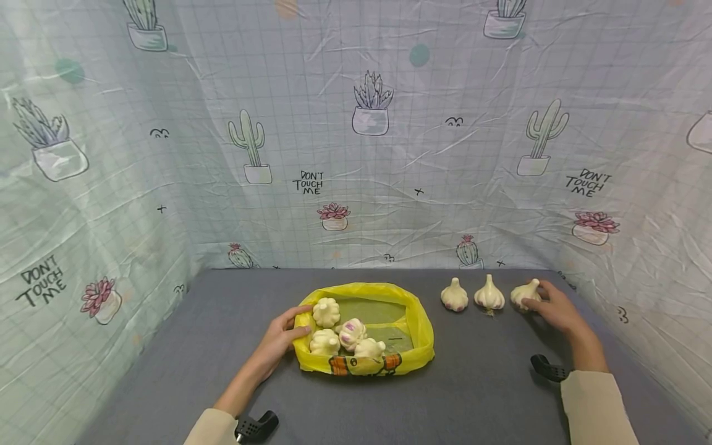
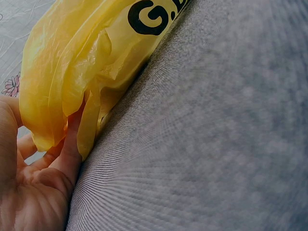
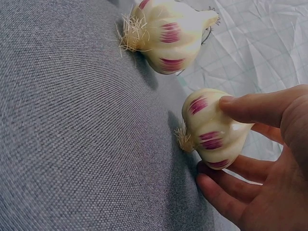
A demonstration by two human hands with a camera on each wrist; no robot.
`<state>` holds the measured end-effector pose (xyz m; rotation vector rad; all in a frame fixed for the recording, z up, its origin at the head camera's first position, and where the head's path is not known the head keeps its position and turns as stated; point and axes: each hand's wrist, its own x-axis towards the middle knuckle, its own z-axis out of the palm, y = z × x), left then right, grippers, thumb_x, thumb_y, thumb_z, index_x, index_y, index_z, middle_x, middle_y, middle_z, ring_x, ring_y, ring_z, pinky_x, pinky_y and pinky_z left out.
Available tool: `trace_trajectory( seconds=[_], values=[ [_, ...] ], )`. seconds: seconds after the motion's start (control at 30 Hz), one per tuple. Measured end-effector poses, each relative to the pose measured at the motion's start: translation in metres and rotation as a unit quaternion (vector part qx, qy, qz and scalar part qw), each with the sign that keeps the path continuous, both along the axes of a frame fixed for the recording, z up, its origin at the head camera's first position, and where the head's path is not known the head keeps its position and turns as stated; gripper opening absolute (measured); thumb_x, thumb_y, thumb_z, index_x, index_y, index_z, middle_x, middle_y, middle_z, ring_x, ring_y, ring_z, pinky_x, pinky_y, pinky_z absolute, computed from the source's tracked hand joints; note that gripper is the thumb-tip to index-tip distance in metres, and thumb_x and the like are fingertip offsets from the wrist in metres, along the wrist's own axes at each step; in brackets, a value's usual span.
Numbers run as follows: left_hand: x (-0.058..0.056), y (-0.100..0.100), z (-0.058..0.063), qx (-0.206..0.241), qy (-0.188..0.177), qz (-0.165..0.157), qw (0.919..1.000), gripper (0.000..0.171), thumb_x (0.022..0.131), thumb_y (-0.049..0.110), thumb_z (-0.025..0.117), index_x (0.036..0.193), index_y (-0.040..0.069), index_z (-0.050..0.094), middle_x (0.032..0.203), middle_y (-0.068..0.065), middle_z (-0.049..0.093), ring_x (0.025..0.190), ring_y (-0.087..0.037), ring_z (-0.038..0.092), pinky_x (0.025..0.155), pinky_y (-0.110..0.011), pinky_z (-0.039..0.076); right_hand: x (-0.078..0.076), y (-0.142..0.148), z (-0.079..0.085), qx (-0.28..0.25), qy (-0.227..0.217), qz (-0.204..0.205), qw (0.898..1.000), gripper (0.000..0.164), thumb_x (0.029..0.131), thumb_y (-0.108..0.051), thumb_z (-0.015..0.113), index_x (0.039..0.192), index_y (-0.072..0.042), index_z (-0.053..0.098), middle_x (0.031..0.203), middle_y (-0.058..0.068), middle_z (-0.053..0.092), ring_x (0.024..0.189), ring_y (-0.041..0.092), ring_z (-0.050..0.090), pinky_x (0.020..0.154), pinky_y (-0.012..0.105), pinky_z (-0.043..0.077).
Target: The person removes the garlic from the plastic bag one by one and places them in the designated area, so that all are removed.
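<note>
Pinches a garlic bulb [image 1: 523, 296] in the right hand [image 1: 559, 310], with thumb on one side and curled fingers on the other, at the right end of a row on the grey table [image 1: 473, 395]. Cannot tell whether resting there or lifted slightly. Just to its left, a middle bulb [image 1: 489, 296] and an end bulb [image 1: 454, 296], both upright and apart. Grips the yellow bag [image 1: 421, 334] by its left edge with the left hand [image 1: 276, 342], with thumb and fingers clamped on crinkled plastic. Gapes upward around four bulbs [image 1: 352, 334], bunched toward the left and front. Behind, a curtain [image 1: 389, 198] printed with potted cacti.
</note>
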<state>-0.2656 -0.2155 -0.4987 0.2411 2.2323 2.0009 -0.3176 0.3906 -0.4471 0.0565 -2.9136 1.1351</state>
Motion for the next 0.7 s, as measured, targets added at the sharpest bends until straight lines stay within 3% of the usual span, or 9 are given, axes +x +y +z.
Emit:
trace_trajectory(
  seconds=[0.43,0.7],
  values=[
    [-0.0009,0.0007,-0.001,-0.006,0.0,0.004,1.0,0.056,0.102,0.016,0.063,0.154,0.009,0.046,0.157,-0.026,0.045,0.11,-0.021,0.067,0.084,-0.031,0.059,0.0013,-0.0004,0.0011,-0.023,0.011,0.007,1.0,0.063,0.105,-0.021,0.056,0.148,0.018,0.029,0.149,0.051,0.031,0.133,0.065,0.037,0.099,0.068,0.042],
    [0.0006,0.0012,-0.0019,-0.008,0.002,0.014,0.9999,0.053,0.101,0.014,0.064,0.153,0.01,0.049,0.158,-0.024,0.044,0.115,-0.025,0.065,0.085,-0.032,0.058,-0.0017,0.0017,-0.0033,-0.016,-0.003,-0.017,1.0,0.079,0.106,-0.028,0.056,0.153,0.02,0.014,0.148,0.054,0.026,0.134,0.067,0.035,0.103,0.07,0.04]
  ],
)
